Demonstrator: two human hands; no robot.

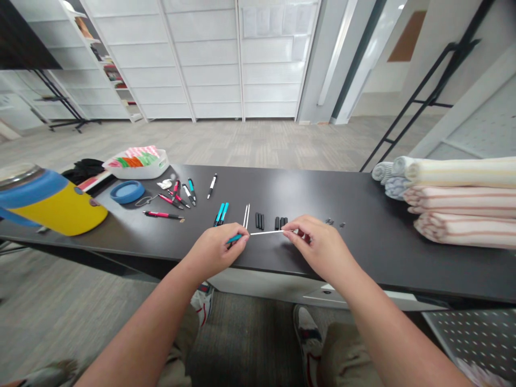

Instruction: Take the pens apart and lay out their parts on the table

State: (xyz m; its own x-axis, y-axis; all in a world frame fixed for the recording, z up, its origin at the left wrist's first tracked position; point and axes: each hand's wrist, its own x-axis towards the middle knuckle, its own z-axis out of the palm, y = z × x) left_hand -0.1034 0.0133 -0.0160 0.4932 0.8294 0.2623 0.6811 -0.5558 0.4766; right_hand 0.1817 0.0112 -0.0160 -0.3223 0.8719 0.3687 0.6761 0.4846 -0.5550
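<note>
My left hand (221, 244) is closed around a teal pen barrel (234, 238). A thin white pen refill (266, 233) runs level from that barrel to my right hand (308, 236), whose fingertips pinch its far end. Just beyond my left hand lie teal pen barrels (221, 213) side by side, with two white refills (246, 215) to their right. Short black tube-like pieces (259, 221) form a row on the dark table, and a second group of black pieces (278, 222) is partly hidden behind my right hand. Tiny dark parts (329, 221) lie farther right.
Red, white and teal pens (173, 200) lie scattered at the left, near a blue lid (127, 191) and a yellow-blue tumbler (52, 201). Behind them sits a white basket (139, 171) of colourful packets. Rolled striped cloths (463, 201) are stacked on the table's (363, 252) right side.
</note>
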